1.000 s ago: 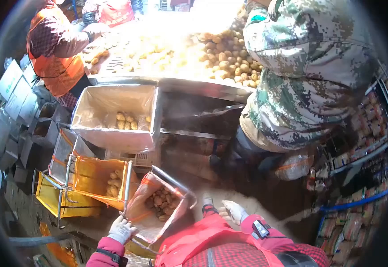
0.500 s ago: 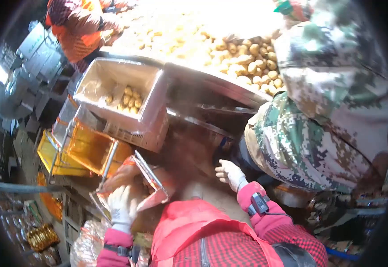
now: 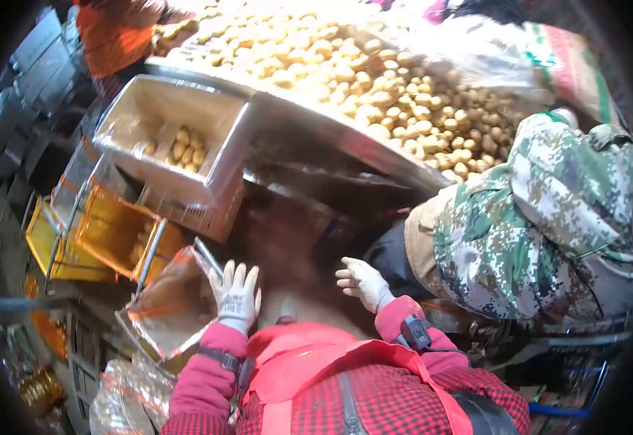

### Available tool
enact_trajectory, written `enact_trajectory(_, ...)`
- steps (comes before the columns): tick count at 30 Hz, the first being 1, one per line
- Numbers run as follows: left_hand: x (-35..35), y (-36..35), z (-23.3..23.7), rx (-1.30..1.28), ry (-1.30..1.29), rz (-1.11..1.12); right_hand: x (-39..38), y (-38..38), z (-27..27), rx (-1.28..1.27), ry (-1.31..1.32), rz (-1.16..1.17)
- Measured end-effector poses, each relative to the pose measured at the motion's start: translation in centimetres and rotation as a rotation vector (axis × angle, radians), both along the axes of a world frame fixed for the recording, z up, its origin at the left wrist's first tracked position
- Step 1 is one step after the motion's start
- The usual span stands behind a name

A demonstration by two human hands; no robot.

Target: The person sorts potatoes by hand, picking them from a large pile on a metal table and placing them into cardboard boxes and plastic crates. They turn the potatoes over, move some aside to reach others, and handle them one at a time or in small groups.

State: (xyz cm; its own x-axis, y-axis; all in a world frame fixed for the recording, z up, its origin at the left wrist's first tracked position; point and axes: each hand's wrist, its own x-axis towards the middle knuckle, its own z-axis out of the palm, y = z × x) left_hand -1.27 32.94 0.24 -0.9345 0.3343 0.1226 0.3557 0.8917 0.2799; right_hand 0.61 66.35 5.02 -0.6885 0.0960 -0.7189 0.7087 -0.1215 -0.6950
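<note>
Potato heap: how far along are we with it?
Started: a few potatoes lie in the lined box, some in the orange bag. In hand: nothing visible; the left hand and right hand are open. Left: a large heap on the table, so most looks undone.

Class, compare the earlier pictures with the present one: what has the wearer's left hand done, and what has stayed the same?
The left hand has let go of the reddish bag's metal frame, moving rightward across the bag to its other side, fingers spread; whether it touches there is unclear. The right hand stays open and empty. The lined crate still holds a few potatoes.
</note>
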Motion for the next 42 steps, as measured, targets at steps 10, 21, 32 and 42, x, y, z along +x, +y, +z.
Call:
enact_trajectory(10, -2.3, 0.4, -2.2, 0.022, -0.024, 0.011, -13.9, 1.0, 0.5, 0.553, 0.752, -0.001)
enact_trajectory(21, -2.1, 1.0, -0.9, -0.074, -0.153, 0.025, -43.6, 4.8, 13.5, 1.322, 1.23, 0.09)
enact_trajectory(32, -0.2, 0.6, -6.1, -0.358, -0.25, 0.183, -63.5, 12.3, 13.2, 1.634, 1.173, 0.516)
enact_trajectory(42, -14.2, 4.6, 1.3, -0.119, -0.633, 0.53, -62.9, 12.8, 18.6, 1.661, 1.307, 0.674)
